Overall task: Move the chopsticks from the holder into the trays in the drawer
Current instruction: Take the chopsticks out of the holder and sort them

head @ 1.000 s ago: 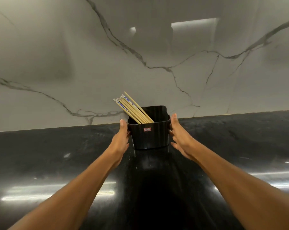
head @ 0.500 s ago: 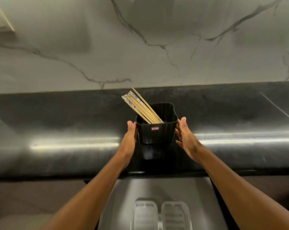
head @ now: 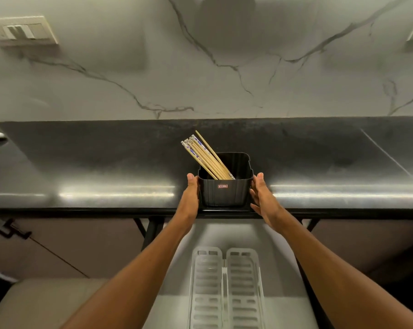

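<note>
A black square holder [head: 224, 193] stands at the front edge of the dark countertop [head: 105, 167]. Several wooden chopsticks [head: 201, 155] lean out of it toward the upper left. My left hand [head: 191, 198] presses flat against the holder's left side, and my right hand [head: 263, 200] cups its right side with the thumb at the rim. Below the counter an open drawer [head: 174, 305] holds two clear slotted trays, one on the left [head: 206, 288] and one on the right [head: 244, 288], side by side; I see nothing lying in them.
A marble wall rises behind the counter, with a switch plate [head: 22, 30] at the upper left. Cabinet fronts flank the drawer, and a dark handle [head: 6, 227] sits on the left one. Something white pokes in at the far left edge of the counter.
Both hands have slid the holder from the back of the counter to its front edge. My view has tilted down, so the drawer and its trays have come into sight.
</note>
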The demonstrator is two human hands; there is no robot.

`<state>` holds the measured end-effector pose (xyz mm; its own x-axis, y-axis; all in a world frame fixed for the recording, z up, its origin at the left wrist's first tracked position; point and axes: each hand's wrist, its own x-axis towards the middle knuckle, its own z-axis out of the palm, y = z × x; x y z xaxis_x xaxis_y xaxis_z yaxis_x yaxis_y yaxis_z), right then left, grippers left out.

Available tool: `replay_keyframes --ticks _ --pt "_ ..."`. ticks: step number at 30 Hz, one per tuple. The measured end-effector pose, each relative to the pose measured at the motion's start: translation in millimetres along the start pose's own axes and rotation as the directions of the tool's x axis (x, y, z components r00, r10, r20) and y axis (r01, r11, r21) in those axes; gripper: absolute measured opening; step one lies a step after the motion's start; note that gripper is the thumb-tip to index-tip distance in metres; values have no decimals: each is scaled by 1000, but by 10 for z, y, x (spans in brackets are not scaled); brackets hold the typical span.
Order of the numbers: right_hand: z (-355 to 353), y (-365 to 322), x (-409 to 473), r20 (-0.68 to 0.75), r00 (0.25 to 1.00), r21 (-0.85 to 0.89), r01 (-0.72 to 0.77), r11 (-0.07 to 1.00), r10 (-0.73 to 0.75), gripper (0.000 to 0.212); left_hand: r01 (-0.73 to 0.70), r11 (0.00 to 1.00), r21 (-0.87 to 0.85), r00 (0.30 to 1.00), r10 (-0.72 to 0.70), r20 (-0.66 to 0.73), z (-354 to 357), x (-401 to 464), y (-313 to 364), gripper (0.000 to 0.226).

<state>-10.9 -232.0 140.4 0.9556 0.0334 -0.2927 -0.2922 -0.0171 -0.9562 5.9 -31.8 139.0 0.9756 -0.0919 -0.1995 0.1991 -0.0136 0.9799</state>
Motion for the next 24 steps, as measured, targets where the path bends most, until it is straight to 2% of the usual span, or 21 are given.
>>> replay_keyframes --ticks 6,9,12,15,18,21,24 --pt "16 16 2 -9 1000 0 -9 1000 9 98 -1 1000 -9 1000 1 -18 17 -8 -33 65" --pt "17 41 3 -13 1000 -11 -9 1000 9 99 17 1000 17 999 -16 -35 42 0 -46 70" --pt "26 7 -29 -78 996 -47 35 998 -39 98 38 999 16 997 -36 -71 47 -26 4 73" --pt "12 -104 -77 -227 964 -168 102 980 -139 75 42 999 14 991 -40 -126 -7 -45 80 73" --pt "0 -258 -181 -370 893 -313 138 940 -254 51 24 1000 7 987 -23 -161 -124 -71 141 73" --pt "22 -447 -272 -414 841 -402 175 899 -349 36 10 1000 29 983 -5 -181 -204 -92 202 73" --pt "66 -641 -271 -418 828 -423 187 887 -374 29 3 999 35 980 4 -200 -228 -73 295 73"
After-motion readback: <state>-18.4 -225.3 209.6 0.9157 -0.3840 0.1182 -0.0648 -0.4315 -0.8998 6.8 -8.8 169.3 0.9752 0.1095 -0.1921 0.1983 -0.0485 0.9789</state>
